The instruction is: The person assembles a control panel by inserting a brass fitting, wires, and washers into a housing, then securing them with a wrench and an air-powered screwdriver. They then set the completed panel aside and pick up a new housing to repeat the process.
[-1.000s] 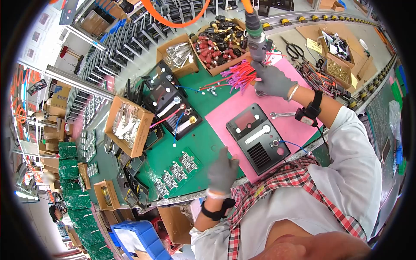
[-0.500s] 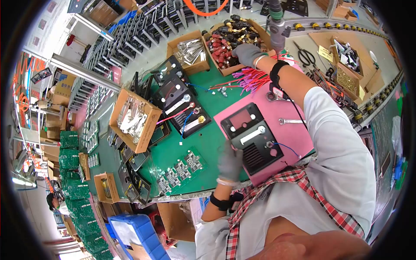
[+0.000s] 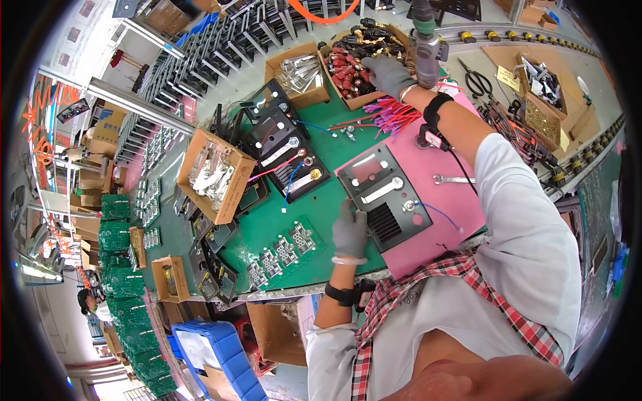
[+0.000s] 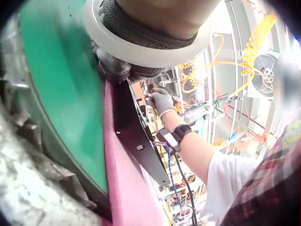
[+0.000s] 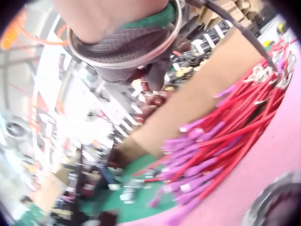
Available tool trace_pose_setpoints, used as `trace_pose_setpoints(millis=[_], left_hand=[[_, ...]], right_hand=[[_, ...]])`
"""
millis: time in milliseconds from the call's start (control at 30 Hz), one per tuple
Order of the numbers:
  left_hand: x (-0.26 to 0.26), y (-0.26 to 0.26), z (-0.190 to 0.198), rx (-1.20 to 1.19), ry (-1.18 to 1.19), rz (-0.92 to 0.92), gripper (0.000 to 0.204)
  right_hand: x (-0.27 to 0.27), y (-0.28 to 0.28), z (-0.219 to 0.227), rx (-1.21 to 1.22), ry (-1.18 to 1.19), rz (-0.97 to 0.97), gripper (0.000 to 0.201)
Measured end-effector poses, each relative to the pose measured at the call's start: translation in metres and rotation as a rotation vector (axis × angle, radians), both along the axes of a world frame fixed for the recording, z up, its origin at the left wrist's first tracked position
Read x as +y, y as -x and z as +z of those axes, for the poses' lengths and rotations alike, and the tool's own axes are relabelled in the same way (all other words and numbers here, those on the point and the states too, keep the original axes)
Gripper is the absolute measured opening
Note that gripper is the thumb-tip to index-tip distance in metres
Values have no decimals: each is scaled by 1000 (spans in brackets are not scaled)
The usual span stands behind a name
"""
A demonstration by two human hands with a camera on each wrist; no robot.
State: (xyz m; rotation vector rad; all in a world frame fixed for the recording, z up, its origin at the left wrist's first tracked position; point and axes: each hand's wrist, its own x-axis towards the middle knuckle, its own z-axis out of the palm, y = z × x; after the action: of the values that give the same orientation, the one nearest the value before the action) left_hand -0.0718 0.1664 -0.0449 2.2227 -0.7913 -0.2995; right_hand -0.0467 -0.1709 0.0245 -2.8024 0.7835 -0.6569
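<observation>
Desk [image 3: 306,215] with a green surface, seen from the worker's side, the largest object shown. On its right part lies a pink mat [image 3: 447,212], reaching its near edge. Beyond the mat's far left corner stands a cardboard box [image 3: 364,103] of red, black and brass-coloured fittings [image 3: 344,70]; a tilted carton [image 3: 233,192] of pale metal parts stands farther left. The black panel [image 3: 406,226] lies on the left part of the mat, its slotted area toward the near side. A power tool [image 3: 426,59] hangs just right of the box of fittings. The gloved left hand [image 3: 350,230] touches the panel's left edge; whether its grip closes round that edge cannot be told. The gloved right hand [image 3: 389,75] reaches over the box of fittings, fingers bent downward, with a dark red fitting at the fingertips; blur hides whether the grip pinches it. Red wires [image 3: 393,115] with purple ends lie in a bundle between the box and the panel, across the mat's far edge. A silver wrench [image 3: 455,180] rests on the mat to the right of the panel. A pale strip [image 3: 381,191] lies along the panel's face, and a thin blue wire [image 3: 438,212] extends from its right side onto the mat.
</observation>
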Motion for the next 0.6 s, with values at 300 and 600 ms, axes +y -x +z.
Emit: trace_pose_setpoints(millis=[300,600], left_hand=[[-29,20,77,212,442,-216,23],[-77,79,53,460,557,-350,20]], right_hand=[[125,172,12,-732,-2085,253,29],[165,215,-6,-680,-1960,187,26]])
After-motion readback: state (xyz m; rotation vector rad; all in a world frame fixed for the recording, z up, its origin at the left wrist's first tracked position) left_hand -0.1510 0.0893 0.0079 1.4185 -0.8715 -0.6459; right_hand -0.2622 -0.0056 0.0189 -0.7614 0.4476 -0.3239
